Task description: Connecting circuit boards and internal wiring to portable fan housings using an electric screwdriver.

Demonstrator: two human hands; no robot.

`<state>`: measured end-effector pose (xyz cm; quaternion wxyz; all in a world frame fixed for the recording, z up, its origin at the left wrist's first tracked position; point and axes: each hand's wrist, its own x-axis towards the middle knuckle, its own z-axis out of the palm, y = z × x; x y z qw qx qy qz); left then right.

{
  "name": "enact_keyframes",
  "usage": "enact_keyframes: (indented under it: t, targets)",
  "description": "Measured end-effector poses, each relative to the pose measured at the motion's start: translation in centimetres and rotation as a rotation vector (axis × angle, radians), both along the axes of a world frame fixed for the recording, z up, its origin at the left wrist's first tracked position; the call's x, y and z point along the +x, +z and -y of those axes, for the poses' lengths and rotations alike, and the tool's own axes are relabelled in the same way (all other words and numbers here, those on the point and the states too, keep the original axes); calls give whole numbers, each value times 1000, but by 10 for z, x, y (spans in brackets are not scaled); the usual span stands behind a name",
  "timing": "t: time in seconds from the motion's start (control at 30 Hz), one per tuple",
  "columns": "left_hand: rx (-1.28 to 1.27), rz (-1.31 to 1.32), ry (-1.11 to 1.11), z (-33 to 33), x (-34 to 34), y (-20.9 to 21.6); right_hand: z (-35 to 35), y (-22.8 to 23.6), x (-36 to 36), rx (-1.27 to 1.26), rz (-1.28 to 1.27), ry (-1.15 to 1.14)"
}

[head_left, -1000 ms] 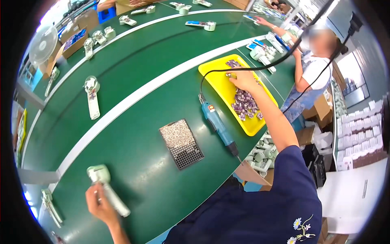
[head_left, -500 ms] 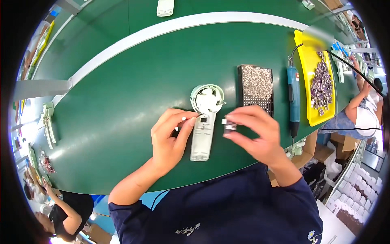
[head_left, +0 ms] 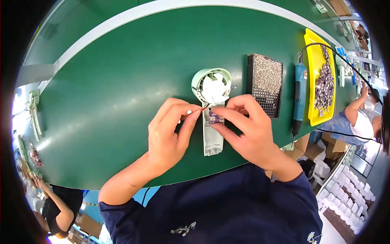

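Observation:
A pale green hand-held fan [head_left: 212,87] lies on the green table [head_left: 122,73] with its open handle pointing toward me. My right hand [head_left: 245,130] pinches a small purple circuit board [head_left: 214,118] at the top of the handle. My left hand [head_left: 170,134] pinches thin wires that run from the fan head, fingertips just left of the board. Both hands meet over the handle and hide part of it.
A black tray of small screws [head_left: 265,83] sits right of the fan, then a blue electric screwdriver [head_left: 300,91] with a black cable, then a yellow tray of purple boards [head_left: 321,77]. Other people work at the right edge and lower left. More fan parts [head_left: 33,110] lie far left.
A second ago my right hand reached into the yellow tray and my left held the fan at the near edge. Since then both hands came together over the fan's handle, the right holding a board.

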<state>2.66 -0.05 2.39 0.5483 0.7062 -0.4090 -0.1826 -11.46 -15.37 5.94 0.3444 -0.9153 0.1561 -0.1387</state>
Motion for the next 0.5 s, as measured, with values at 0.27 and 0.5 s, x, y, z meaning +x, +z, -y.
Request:
enact_keyframes:
  t: [0.27, 0.5]
  targets:
    - [15, -20, 17, 5, -3, -1, 6, 4, 4, -9, -26, 9]
    - [25, -15, 17, 3, -4, 0, 9, 5, 6, 23, -46, 24]
